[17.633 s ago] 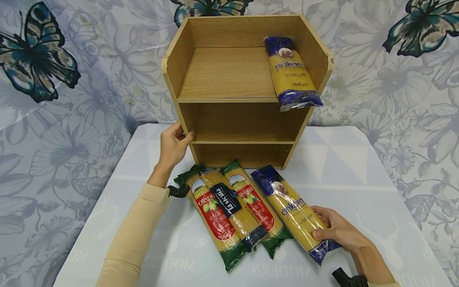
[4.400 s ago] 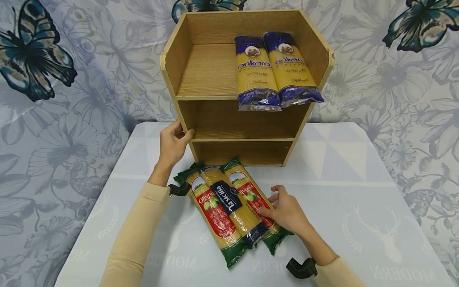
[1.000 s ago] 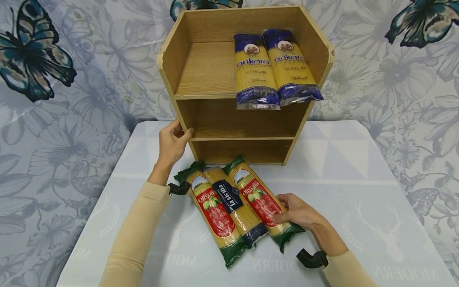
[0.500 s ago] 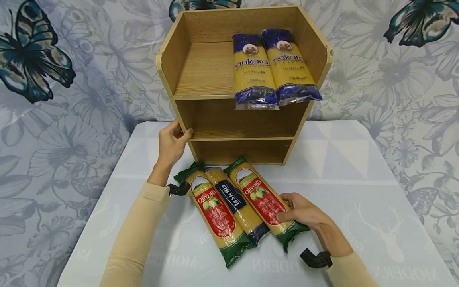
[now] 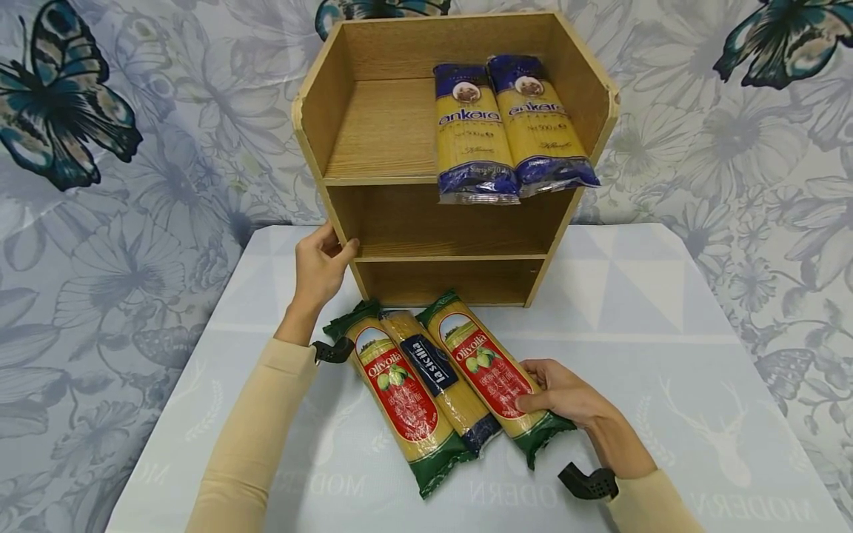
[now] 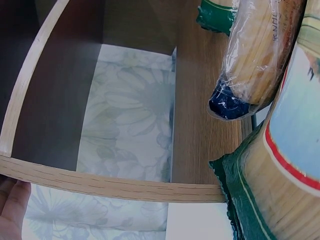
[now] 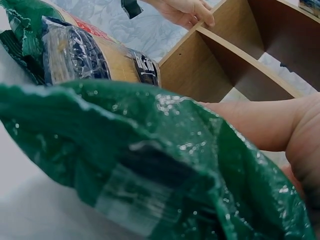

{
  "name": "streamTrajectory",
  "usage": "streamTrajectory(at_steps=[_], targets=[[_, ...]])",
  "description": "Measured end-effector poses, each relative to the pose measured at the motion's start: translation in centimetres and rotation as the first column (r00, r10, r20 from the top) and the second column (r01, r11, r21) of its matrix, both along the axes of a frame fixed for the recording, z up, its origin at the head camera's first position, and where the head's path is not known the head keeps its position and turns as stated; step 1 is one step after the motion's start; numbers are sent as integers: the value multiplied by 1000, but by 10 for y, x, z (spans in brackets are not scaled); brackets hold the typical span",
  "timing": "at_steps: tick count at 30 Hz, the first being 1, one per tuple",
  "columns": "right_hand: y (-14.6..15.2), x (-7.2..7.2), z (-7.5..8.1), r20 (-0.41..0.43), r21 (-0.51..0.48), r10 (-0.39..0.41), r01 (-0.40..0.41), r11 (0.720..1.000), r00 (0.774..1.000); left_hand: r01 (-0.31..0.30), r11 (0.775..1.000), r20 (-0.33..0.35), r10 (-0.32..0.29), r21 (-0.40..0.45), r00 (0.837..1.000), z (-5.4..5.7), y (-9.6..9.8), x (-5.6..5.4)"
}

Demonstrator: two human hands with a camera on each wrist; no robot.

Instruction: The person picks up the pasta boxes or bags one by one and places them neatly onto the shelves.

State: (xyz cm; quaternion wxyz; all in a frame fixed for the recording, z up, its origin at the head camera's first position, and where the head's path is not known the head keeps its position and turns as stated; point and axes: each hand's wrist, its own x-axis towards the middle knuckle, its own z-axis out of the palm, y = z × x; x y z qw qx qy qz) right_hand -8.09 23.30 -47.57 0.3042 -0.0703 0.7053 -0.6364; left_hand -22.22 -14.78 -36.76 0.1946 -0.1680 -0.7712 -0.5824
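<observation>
In front of the shelf [image 5: 386, 137], the right hand [image 5: 563, 392] pinches the right red pack [image 5: 492, 377] near its end, thumb on top; the left hand [image 5: 320, 266] grips the shelf's left side. Holding nearer mid-pack would likely balance it better.

Left hand [image 5: 323, 265] part-hidden, top butterfly [image 5: 381, 10] cropped

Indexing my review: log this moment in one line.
left hand: grips shelf unit; right hand: holds Olivolia pack; top shelf: two Ankara packs
</observation>
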Motion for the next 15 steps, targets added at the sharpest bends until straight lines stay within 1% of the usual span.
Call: streamTrajectory(at_steps=[7, 15], targets=[[1, 0, -3, -8, 2, 8, -8, 1000, 1000, -8, 1000, 11, 8, 1, 1000, -1, 0, 0], [0, -1, -4, -49, 77, -28, 32, 997, 998, 0, 1000, 10, -1, 17, 1000, -1, 0, -1]])
